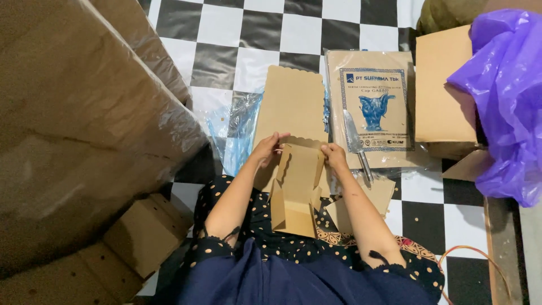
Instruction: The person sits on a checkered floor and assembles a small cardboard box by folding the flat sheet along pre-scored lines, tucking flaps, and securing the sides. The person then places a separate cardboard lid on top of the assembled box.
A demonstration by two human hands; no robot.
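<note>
I'm sitting on a black & white checked floor (pixel 237 34), looking down at my lap. Both hands are on a half-folded brown cardboard box (pixel 296 192) held up in front of me, over my knees. My left hand (pixel 267 150) grips the box's top left edge, thumb on the near side, fingers curled over the far side, closed on the card. My right hand (pixel 334 155) pinches the top right edge the same way, also closed on it. The box has a scalloped flap at the top between my hands, side panels folded inward, & its bottom end points toward my body.

Just behind the box lies a flat cardboard sheet (pixel 293 101) w/ a scalloped top edge, resting partly on a crumpled clear plastic bag (pixel 234 133). To the right of that is a wrapped pack of brown paper (pixel 375 107) w/ a blue printed picture, & a knife (pixel 357 144) lies across its lower left, blade up, handle toward me. More flat brown pieces (pixel 384 195) sit under my right forearm. Far right: a brown carton (pixel 443 90) & a purple plastic bag (pixel 505 96) touching it. On my left, big plastic-wrapped brown bundles (pixel 84 124) lean in close, w/ folded boxes (pixel 147 231) stacked near my left knee
</note>
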